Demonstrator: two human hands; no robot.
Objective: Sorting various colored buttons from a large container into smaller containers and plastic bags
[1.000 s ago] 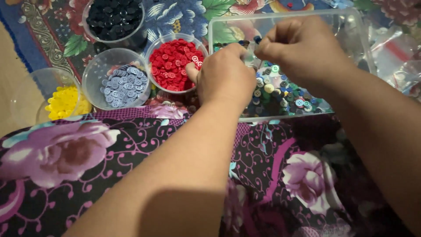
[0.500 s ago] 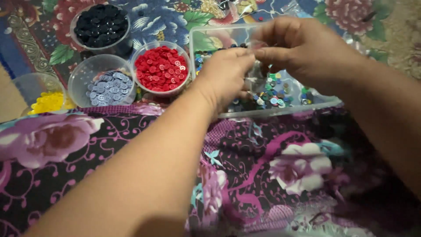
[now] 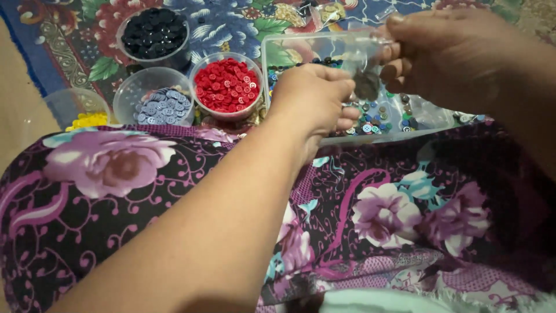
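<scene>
A flowery cloth [image 3: 116,191] covers the near side. Past it sits a clear box [image 3: 428,124] of mixed buttons, with round tubs to its left: red buttons [image 3: 227,85], grey ones [image 3: 162,106], black ones [image 3: 153,32]. The right hand [image 3: 463,58] pinches a small clear bag [image 3: 364,64] above the box. The left hand [image 3: 315,101] curls just below it; I cannot tell if its fingers hold anything. The bag looks light, soft and slippery, so pinch its top edge.

button bowls [image 3: 227,87] left of tray [image 3: 301,49]
</scene>
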